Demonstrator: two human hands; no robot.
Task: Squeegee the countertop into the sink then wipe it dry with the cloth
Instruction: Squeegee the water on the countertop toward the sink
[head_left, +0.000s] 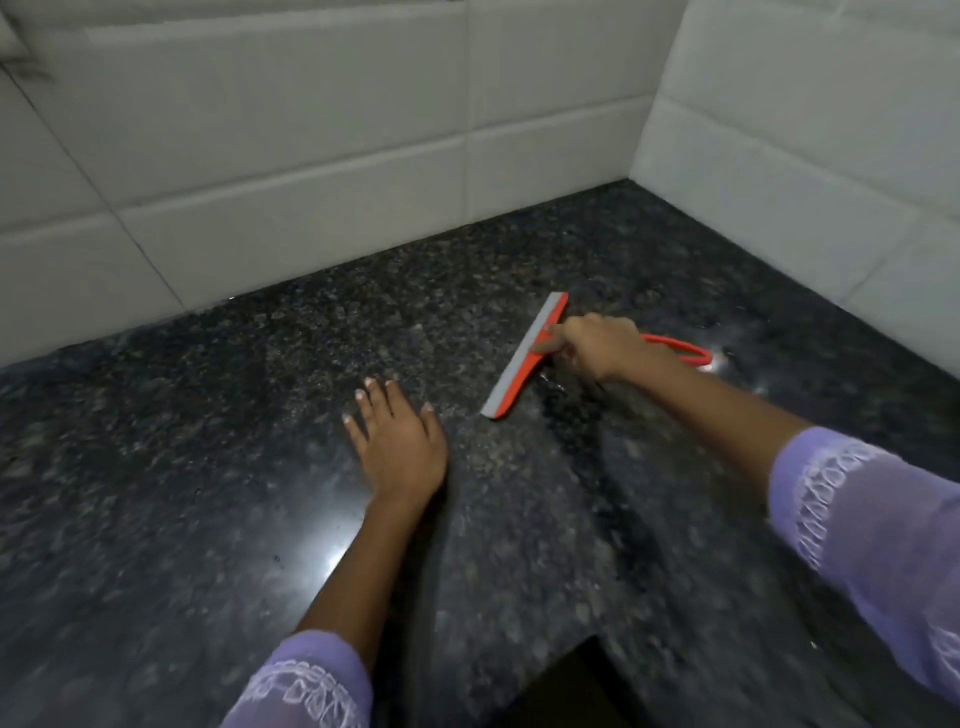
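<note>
An orange squeegee (524, 358) with a grey rubber blade lies with its blade edge on the dark speckled granite countertop (208, 467), right of centre. My right hand (602, 345) is closed round its handle, whose orange loop end sticks out behind the hand. My left hand (400, 441) rests flat on the counter with fingers spread, to the left of the blade and a little nearer to me, holding nothing. A wet shiny streak shows on the stone behind the blade. No sink and no cloth are in view.
White tiled walls (311, 156) meet in a corner at the back right of the counter. A dark gap (561, 691) at the bottom centre marks the inner corner of the counter's front edge. Both my forearms wear pale purple sleeves.
</note>
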